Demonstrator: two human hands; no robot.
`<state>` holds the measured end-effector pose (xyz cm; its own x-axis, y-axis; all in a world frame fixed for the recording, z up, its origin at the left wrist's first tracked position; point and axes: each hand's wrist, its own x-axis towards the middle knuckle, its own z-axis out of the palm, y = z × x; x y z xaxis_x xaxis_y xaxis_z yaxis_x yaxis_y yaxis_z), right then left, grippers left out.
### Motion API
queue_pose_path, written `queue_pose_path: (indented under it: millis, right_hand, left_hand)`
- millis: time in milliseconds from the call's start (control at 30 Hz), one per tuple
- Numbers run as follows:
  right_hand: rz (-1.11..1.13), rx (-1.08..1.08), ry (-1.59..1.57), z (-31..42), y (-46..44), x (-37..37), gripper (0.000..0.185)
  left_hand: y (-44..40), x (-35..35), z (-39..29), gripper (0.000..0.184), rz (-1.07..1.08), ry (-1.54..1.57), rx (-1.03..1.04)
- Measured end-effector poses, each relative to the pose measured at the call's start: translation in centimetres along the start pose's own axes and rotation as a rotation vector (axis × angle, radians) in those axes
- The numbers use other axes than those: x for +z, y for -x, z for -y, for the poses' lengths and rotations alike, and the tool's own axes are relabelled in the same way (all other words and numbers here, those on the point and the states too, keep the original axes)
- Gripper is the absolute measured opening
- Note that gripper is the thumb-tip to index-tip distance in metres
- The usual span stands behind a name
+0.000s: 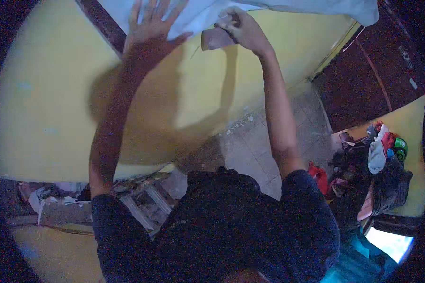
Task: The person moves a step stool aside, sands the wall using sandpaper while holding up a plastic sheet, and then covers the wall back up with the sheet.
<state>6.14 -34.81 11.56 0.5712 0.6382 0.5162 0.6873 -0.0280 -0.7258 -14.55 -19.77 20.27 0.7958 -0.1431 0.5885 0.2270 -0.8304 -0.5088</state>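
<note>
A: Got eyes on L hand (151, 37)?
B: Yep, at upr L-ctr of frame, opened wide w/ fingers spread, gripping nothing, back turned to cam, lying over white sheet (200, 16); can't tell how firmly pressed
A: And R hand (243, 31)?
B: At top ctr, closed partway w/ fingers bent, pinching thin flat piece (218, 39); too dim & blurry to name material
A: Where exactly, re that piece?
B: Top ctr, btwn both hands, just L of R fingertips, right by sheet's lower edge, in front of yellow wall (47, 99); can't tell if touching wall
A: See more around, FYI?
B: Can see dark red panel (349, 82) at upr R, tiled floor (250, 146) just R of ctr, plus mixed pile (356, 177) at mid R, incl green rounded thing (401, 150) on its R side
</note>
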Motion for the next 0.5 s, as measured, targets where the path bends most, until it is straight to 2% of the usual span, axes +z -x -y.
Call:
queue_pose_path:
  millis: [67, 100, 133, 200, 267, 333, 400, 467, 500]
  right_hand:
    - [-0.041, -0.07, 0.0, -0.3, 1.0, 0.5, 0.028]
    - [-0.038, -0.024, -0.086, 0.4, 2.2, 0.6, 0.029]
    - [-0.036, 0.027, -0.172, 0.9, 3.0, 0.6, 0.029]
    - [-0.058, 0.022, -0.223, -0.9, 4.1, 1.6, 0.032]
    - [-0.088, 0.009, -0.264, -2.0, 5.7, 2.1, 0.036]
    - [-0.103, 0.168, -0.314, -1.8, 8.2, 3.2, 0.027]
    - [-0.113, 0.177, -0.297, -4.6, 10.7, 5.2, 0.029]
    - [-0.164, 0.374, -0.629, -6.1, 14.0, 7.1, 0.034]
    - [-0.175, 0.38, -0.635, -6.3, 15.5, 7.8, 0.034]
  left_hand:
    - [1.0, -0.3, -1.0, 0.084, -0.001, 0.071, -0.014]
    - [1.4, -0.6, -1.3, 0.087, 0.104, -0.055, 0.026]
    - [1.5, -0.3, -1.5, 0.087, 0.111, -0.057, 0.035]
    - [2.0, 1.2, -2.2, 0.071, -0.212, 0.188, 0.095]
    - [3.0, 1.8, -2.9, 0.065, -0.168, 0.13, 0.071]
    - [4.1, 1.9, -3.1, 0.059, -0.129, 0.066, 0.042]
    - [5.1, 1.6, -3.4, 0.058, -0.061, 0.238, 0.062]
    - [7.1, 2.2, -3.9, 0.056, -0.082, 0.255, 0.099]
    - [8.7, 2.8, -4.2, 0.054, -0.099, 0.277, 0.128]
